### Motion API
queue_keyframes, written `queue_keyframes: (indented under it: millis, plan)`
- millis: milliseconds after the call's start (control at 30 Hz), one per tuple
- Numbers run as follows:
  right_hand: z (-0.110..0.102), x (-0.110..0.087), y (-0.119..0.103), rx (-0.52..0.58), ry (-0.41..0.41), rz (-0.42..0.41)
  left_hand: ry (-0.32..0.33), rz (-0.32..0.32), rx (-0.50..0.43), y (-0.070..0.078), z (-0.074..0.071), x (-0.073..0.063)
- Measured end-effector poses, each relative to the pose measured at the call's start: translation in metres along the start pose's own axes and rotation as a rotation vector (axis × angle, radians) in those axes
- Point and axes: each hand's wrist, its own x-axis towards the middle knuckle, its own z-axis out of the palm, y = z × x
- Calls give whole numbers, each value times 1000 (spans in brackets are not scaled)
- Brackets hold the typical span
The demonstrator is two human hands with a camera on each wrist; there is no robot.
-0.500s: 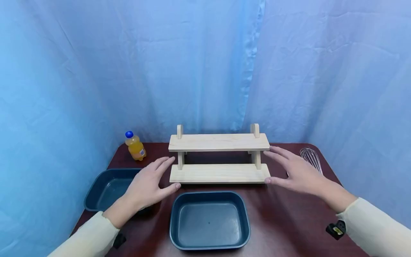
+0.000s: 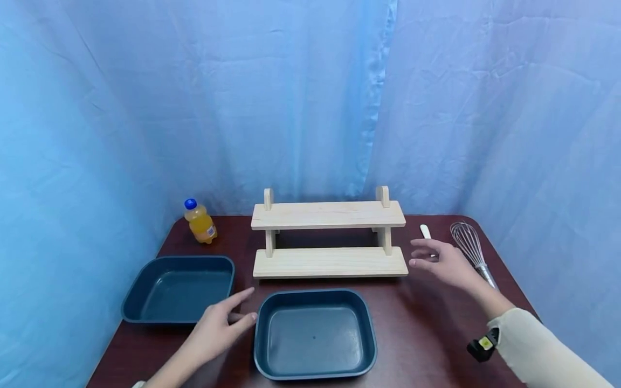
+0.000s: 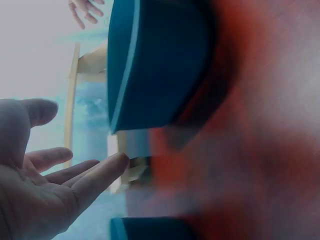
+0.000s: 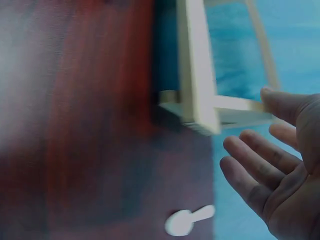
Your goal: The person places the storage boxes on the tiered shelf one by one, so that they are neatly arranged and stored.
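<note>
My left hand (image 2: 215, 330) hovers with nothing in it at the left side of the front dark blue tray (image 2: 315, 373). Its fingers are spread and point toward the tray, also in the left wrist view. My right hand (image 2: 450, 265) is just off the right end of a two-tier wooden shelf (image 2: 330, 264), fingers loosely bent and holding nothing. In the right wrist view, the shelf's end (image 4: 200, 117) lies beyond the fingertips. Behind the right hand lies a white spoon-like utensil (image 4: 181, 222), partly hidden in the head view.
A second dark blue tray (image 2: 127, 312) stands at the left. Behind it is a small bottle of orange drink (image 2: 201, 223) with a blue cap. A wire whisk (image 2: 470, 245) lies at the far right. Blue curtains (image 2: 310, 97) surround the dark red table (image 2: 412, 345).
Both hands have moved away from the shelf's ends. The left came back toward the front tray; the right shifted slightly rightward and down, uncovering the white handle and more of the whisk.
</note>
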Motion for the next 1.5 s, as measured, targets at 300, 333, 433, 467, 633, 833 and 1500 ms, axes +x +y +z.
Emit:
queue_keyframes:
  millis: [300, 333, 433, 467, 633, 833, 1500]
  plan:
    - [30, 0, 30, 189, -12, 156, -79, -56, -176, -24, 24, -8]
    - [32, 1, 32, 223, -16, 174, -84, -54, -201, -25, 26, -8]
    - [38, 2, 36, 287, -23, 214, -109, -48, -254, -29, 30, -7]
    - [39, 3, 37, 300, -25, 220, -112, -49, -269, -30, 31, -7]
    - [43, 4, 37, 331, -27, 250, -142, -103, -326, -31, 35, -6]
    - [44, 7, 39, 340, -27, 268, -169, -134, -364, -35, 37, -4]
    - [49, 15, 34, 345, -40, 272, -178, -121, -487, -41, 41, -4]
